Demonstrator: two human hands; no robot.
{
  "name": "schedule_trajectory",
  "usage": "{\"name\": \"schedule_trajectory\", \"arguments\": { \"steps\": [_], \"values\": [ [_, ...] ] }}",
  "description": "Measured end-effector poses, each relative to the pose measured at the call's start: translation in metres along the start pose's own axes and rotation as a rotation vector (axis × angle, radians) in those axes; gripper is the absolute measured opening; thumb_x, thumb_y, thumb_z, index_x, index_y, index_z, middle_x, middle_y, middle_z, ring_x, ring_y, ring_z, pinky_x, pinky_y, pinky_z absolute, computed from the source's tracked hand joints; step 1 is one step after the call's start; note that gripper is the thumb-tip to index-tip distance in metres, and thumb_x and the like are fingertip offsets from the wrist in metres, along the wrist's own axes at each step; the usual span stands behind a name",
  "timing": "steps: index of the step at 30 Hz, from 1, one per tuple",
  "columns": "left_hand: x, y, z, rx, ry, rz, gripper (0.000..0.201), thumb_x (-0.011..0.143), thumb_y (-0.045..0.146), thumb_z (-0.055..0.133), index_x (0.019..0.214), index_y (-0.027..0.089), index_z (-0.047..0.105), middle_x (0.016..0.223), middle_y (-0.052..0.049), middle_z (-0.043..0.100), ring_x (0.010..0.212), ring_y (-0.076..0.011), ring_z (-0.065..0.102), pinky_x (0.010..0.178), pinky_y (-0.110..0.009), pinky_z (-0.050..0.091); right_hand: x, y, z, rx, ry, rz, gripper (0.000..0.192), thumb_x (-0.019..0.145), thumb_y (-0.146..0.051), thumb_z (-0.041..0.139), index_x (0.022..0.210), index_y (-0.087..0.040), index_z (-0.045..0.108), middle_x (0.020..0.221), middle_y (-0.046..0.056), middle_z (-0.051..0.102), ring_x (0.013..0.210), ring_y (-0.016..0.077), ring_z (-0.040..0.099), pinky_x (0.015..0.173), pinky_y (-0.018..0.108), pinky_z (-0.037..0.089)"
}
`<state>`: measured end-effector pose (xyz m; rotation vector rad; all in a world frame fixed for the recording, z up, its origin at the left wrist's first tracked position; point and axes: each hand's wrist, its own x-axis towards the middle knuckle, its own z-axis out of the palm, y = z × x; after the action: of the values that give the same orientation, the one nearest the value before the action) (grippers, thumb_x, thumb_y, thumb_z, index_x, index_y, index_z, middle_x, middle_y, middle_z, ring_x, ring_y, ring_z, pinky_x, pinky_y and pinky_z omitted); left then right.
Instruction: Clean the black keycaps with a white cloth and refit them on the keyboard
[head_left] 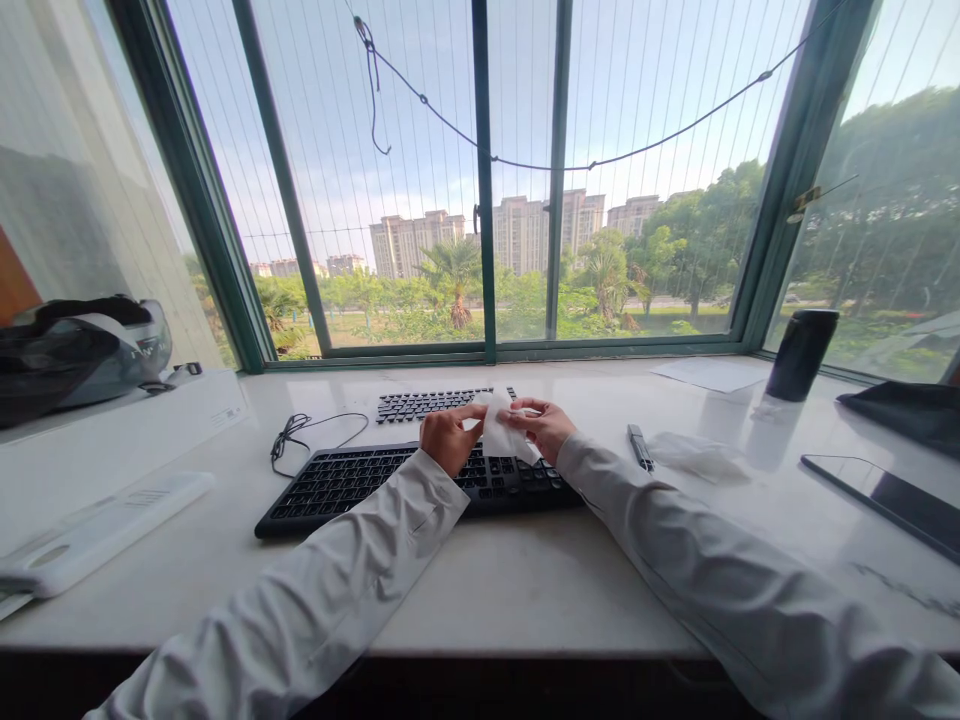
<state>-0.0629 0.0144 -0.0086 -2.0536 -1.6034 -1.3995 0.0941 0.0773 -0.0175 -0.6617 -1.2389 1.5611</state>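
Observation:
A thin white tissue (498, 428) is stretched between my two hands, above the right part of a black keyboard (337, 485). My left hand (448, 438) pinches its left edge, fingers curled. From the other side, my right hand (546, 428) grips the tissue between thumb and fingers. Behind the keyboard lies a flat array of black keys (420, 405), partly hidden by my hands and the tissue. The keyboard's coiled cable (289, 440) rests at its upper left.
Right of the keyboard are a small dark clipper-like tool (640, 447) and a crumpled clear plastic bag (697, 457). Farther right stand a black cylinder (802, 352) and a dark tablet-like slab (885, 500). At left are a white box (202, 405) and a white plastic piece (120, 525).

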Motion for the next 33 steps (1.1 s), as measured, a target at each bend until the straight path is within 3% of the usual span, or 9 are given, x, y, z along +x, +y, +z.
{"name": "schedule_trajectory", "arguments": {
  "steps": [5, 10, 20, 33],
  "values": [
    [0.0002, 0.0008, -0.0005, 0.028, -0.029, 0.008, 0.02, 0.075, 0.041, 0.062, 0.086, 0.029, 0.073, 0.069, 0.005, 0.071, 0.046, -0.0065, 0.05, 0.054, -0.019, 0.038, 0.0001, -0.0025, -0.0011, -0.001, 0.008, 0.018, 0.042, 0.039, -0.024, 0.086, 0.068, -0.016, 0.057, 0.058, 0.001, 0.066, 0.05, 0.0126, 0.061, 0.045, 0.02, 0.047],
    [-0.0002, 0.0032, -0.0019, 0.023, -0.027, -0.019, 0.018, 0.075, 0.036, 0.062, 0.087, 0.029, 0.073, 0.065, 0.005, 0.07, 0.049, -0.0076, 0.054, 0.056, -0.019, 0.039, -0.0034, -0.0051, 0.0021, 0.097, -0.01, 0.09, 0.038, 0.042, -0.019, 0.085, 0.068, -0.015, 0.058, 0.059, 0.002, 0.067, 0.054, 0.0126, 0.063, 0.053, 0.021, 0.052],
    [-0.0008, 0.0037, -0.0033, -0.023, -0.033, -0.014, 0.022, 0.074, 0.039, 0.063, 0.092, 0.03, 0.072, 0.065, 0.005, 0.069, 0.062, -0.0111, 0.062, 0.061, -0.019, 0.044, -0.0038, -0.0014, 0.0015, -0.005, -0.046, 0.123, 0.033, 0.051, -0.025, 0.082, 0.077, -0.015, 0.064, 0.064, 0.001, 0.067, 0.057, 0.0106, 0.062, 0.053, 0.019, 0.05],
    [-0.0013, 0.0054, -0.0034, -0.003, -0.037, -0.055, 0.021, 0.073, 0.036, 0.064, 0.089, 0.027, 0.073, 0.055, 0.005, 0.063, 0.05, -0.0083, 0.052, 0.055, -0.019, 0.036, -0.0024, 0.0, 0.0025, 0.06, -0.04, 0.074, 0.042, 0.046, -0.03, 0.084, 0.079, -0.015, 0.063, 0.063, 0.001, 0.068, 0.054, 0.0117, 0.062, 0.048, 0.02, 0.049]
  ]
}}
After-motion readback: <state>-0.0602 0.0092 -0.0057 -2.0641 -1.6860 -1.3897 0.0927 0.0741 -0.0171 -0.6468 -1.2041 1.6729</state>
